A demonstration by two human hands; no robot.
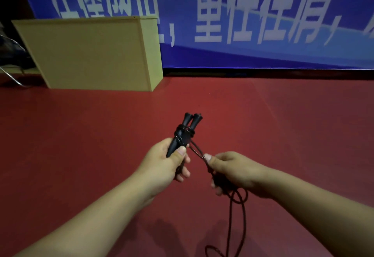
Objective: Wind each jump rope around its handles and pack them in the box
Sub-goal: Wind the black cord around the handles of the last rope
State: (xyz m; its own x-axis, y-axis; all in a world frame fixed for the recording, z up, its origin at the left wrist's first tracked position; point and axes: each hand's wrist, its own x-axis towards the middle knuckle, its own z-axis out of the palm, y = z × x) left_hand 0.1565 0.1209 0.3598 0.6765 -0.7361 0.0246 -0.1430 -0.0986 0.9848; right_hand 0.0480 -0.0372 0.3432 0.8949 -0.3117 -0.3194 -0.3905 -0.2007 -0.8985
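My left hand point(169, 160) grips two black jump rope handles point(187, 127) held side by side, their tips pointing up and away. A few turns of dark rope circle the handles just above my fingers. From there a doubled strand of the rope point(197, 151) runs down to my right hand point(232, 170), which pinches it between thumb and fingers. Below that hand the slack rope point(235, 216) hangs in loops toward the floor. A pale yellow box point(89, 54) stands at the back left, its inside hidden from here.
The red floor point(283, 125) stretches all around the hands. A blue banner with large white characters point(263, 18) covers the wall behind. Metal chair legs point(12, 74) show at the far left beside the box.
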